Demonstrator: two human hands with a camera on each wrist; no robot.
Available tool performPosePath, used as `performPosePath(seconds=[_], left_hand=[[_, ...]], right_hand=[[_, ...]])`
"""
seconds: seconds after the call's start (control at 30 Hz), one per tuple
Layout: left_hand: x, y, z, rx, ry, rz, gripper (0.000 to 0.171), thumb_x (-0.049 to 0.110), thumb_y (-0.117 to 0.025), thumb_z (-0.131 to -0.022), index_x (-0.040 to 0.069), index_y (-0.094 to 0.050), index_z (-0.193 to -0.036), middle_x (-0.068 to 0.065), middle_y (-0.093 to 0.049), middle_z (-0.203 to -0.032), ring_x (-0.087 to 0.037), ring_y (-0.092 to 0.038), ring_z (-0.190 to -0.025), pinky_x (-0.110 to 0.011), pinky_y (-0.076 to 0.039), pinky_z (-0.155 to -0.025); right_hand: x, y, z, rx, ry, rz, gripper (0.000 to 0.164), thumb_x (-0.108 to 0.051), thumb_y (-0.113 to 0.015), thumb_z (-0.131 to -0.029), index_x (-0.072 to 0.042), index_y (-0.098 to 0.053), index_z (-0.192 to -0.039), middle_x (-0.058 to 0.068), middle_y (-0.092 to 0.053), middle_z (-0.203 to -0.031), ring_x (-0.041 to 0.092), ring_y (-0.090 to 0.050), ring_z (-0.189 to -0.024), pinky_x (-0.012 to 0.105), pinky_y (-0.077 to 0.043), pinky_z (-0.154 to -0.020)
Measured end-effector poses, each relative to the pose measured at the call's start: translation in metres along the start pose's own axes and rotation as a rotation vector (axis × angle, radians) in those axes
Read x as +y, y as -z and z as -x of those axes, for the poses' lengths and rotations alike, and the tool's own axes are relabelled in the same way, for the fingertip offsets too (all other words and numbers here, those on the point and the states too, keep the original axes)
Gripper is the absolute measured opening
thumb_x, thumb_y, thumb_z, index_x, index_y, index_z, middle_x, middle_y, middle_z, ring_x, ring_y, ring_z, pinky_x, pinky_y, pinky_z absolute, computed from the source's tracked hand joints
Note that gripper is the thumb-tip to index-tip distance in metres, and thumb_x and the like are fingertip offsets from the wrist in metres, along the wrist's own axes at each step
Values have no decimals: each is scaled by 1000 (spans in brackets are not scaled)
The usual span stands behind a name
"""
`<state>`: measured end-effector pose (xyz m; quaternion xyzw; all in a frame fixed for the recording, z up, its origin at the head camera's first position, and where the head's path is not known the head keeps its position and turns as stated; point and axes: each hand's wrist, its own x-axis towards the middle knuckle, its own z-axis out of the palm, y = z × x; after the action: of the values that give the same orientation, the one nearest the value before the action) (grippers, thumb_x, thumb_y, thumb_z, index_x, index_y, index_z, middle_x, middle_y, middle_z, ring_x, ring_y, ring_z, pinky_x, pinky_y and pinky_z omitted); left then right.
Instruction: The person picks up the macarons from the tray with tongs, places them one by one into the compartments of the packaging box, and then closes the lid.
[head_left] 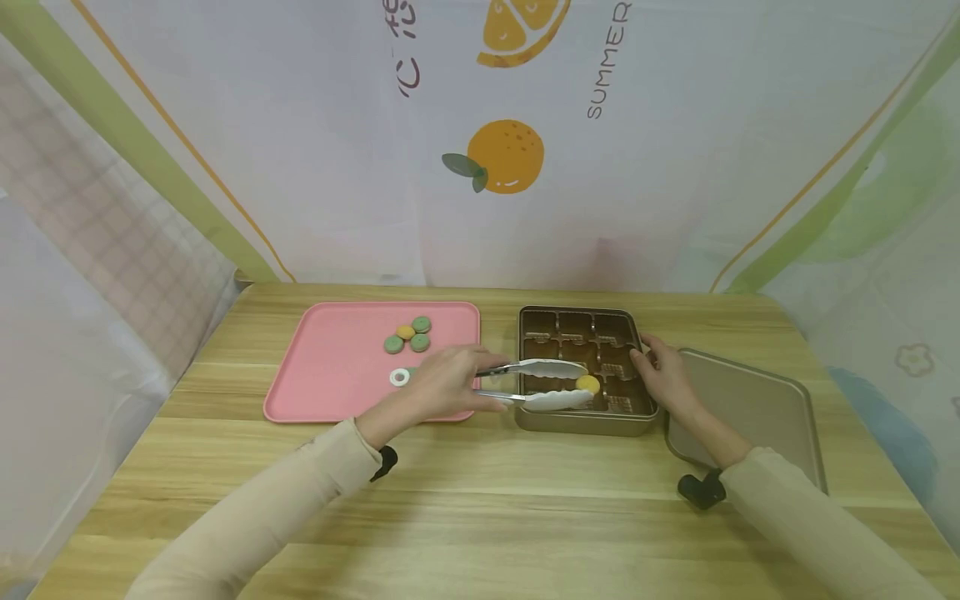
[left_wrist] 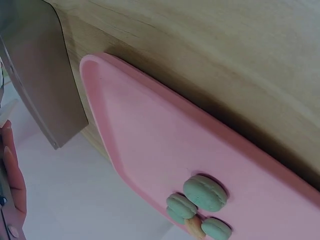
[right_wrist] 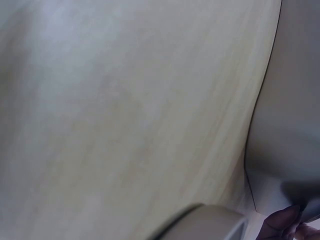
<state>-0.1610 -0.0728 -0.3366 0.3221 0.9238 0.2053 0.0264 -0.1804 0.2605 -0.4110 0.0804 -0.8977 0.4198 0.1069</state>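
My left hand (head_left: 450, 379) grips metal tongs with white scalloped tips (head_left: 555, 402), reaching over the brown box (head_left: 585, 423) from its left. Between the tips is a yellow macaron (head_left: 588, 384), over the lower middle of the box's divided dark insert (head_left: 617, 367). My right hand (head_left: 666, 379) holds the box's right wall, thumb at the rim; the right wrist view catches only its fingers (right_wrist: 280, 222) against the wall. On the pink tray (head_left: 330, 367), several green macarons (left_wrist: 205, 192) lie around a yellow one (head_left: 405, 332). A white ring (head_left: 400, 377) shows left of my left hand.
Right of the box lies a flat metal lid (head_left: 750, 408), partly under my right forearm. All of it stands on a wooden table (head_left: 480, 517). A printed curtain (head_left: 337, 167) hangs along the table's back edge.
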Motion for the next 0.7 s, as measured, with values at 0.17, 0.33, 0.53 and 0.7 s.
performPosePath(seconds=[0.17, 0.33, 0.53, 0.7], left_hand=[[4, -1, -4, -21, 28, -18, 64, 38, -81, -70, 14, -61, -126, -5, -65, -119, -14, -60, -88, -29, -47, -71], [9, 0, -8, -52, 70, -33, 64, 41, -80, -70, 15, -61, -126, -5, -64, -120, -19, -61, -97, -31, -48, -74], [15, 2, -12, -85, 102, -34, 65, 42, -80, -70, 18, -61, -127, -2, -65, -115, -14, -56, -81, -26, -42, -62], [18, 2, -15, -94, 85, -50, 64, 42, -80, -70, 18, -61, -126, -2, -65, -110, -12, -49, -71, -24, -39, -57]], right_hand=[[0, 1, -1, -19, -35, 31, 46, -16, -47, -98, 19, -42, -128, 10, -51, -69, 12, -45, -63, 27, -40, -59], [-4, 2, -2, -38, -79, 55, 44, -12, -47, -98, 17, -42, -130, 10, -52, -71, 8, -44, -63, 25, -40, -60], [-4, 1, -2, -38, -71, 43, 43, -10, -47, -98, 18, -41, -130, 9, -50, -70, 8, -43, -61, 24, -40, -59], [-5, 1, -2, -36, -66, 53, 43, -9, -47, -98, 18, -41, -130, 10, -50, -70, 8, -44, -61, 24, -40, -58]])
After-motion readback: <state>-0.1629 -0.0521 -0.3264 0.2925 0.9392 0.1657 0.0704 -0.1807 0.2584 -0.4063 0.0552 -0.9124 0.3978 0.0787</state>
